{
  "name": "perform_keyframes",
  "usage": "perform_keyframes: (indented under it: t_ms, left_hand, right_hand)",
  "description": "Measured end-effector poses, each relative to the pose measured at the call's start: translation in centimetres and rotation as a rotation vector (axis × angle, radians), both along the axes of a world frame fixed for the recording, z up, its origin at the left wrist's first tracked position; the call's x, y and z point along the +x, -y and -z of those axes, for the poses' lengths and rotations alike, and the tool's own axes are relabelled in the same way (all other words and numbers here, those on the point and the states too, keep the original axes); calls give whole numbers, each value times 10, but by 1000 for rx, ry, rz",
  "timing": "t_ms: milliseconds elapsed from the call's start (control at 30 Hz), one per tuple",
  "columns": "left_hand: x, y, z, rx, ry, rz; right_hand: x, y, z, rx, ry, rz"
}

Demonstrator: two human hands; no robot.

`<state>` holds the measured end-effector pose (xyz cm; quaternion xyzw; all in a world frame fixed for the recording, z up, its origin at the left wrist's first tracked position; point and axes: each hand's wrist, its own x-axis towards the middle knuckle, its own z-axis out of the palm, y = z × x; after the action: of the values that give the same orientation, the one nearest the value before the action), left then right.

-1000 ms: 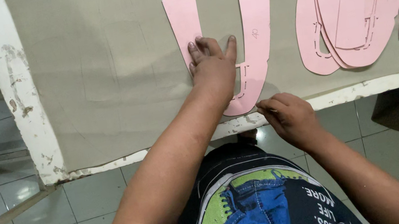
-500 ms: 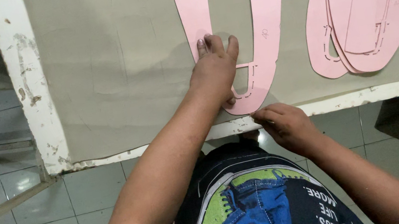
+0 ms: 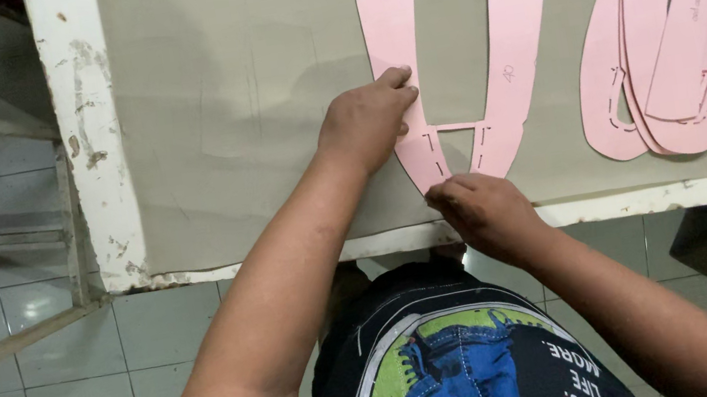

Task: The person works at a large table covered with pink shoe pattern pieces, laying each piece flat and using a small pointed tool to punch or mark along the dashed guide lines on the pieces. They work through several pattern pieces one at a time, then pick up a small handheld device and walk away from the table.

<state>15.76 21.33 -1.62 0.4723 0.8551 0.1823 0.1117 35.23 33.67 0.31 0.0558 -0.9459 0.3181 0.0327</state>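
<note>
- The grey-covered surface (image 3: 260, 99) is lying bare left of the fingers, ending at a chipped white edge (image 3: 87, 138).
- Stacked pink patterns (image 3: 681, 38) are running off frame at right.
- The U-shaped pink pattern (image 3: 487, 80) is lying flat under the left hand (image 3: 365, 122), fingers flattened on its left arm.
- The right hand (image 3: 485, 210) is pinching at its bottom curve; the fingertips are hidden.

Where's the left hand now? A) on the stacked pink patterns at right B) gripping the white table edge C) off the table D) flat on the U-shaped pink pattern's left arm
D: the left hand presses the left arm of the U-shaped pink pattern onto the grey sheet.
</note>
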Motion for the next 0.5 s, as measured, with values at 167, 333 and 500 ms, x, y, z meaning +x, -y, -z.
perform_keyframes:
  t_ms: [167,333,500]
  left_hand:
    - [-6,1,5,61,-40,-5]
    - [-3,1,-1,17,-5,-6]
    - [13,0,2,3,-94,-16]
  right_hand:
    - [-55,2,11,-27,-128,54]
    - [-52,1,5,23,-103,40]
    - [8,-5,-29,170,244,42]
